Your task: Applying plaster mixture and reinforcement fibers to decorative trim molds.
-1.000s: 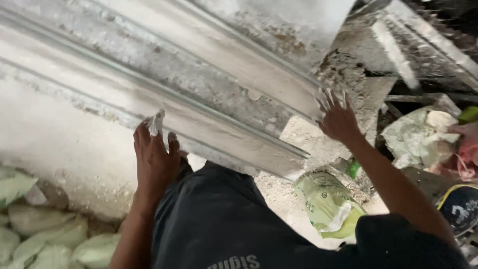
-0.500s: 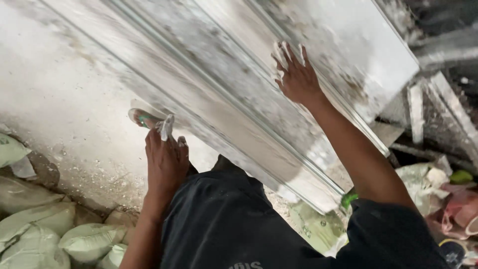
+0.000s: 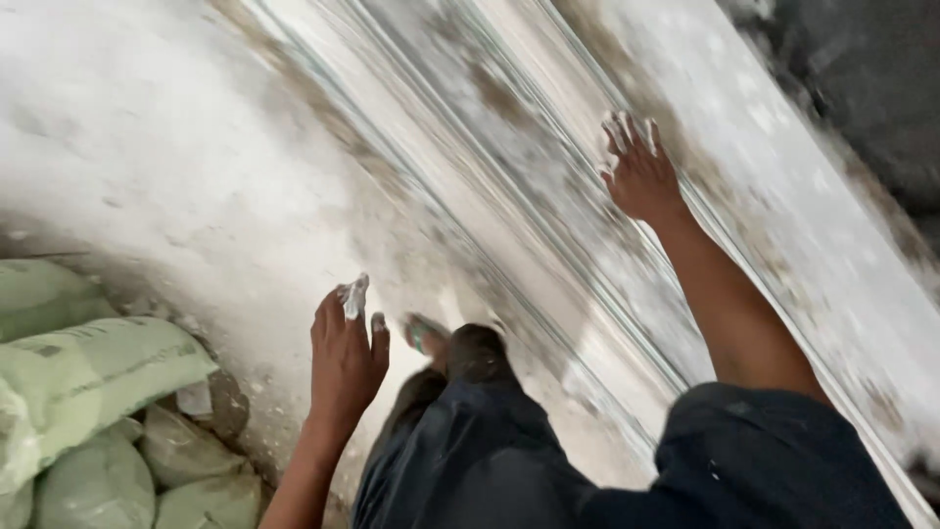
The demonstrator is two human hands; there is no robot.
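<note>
Right hand (image 3: pixel 641 176): fingers spread flat on the long grey ridged panel (image 3: pixel 548 196), which leans across the view. Left hand (image 3: pixel 345 353), below the panel's lower edge, pinches a small white scrap (image 3: pixel 354 294). The panel looks mid-handling, not yet set down. Green sacks (image 3: pixel 88 382), closed, lie left of the panel.

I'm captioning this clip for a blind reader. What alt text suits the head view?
A person's right hand presses flat on a long, dusty white moulded panel, while the left hand holds a small pale scrap above a powdery white floor. Pale green sacks are stacked at lower left. The picture is motion-blurred.
</note>
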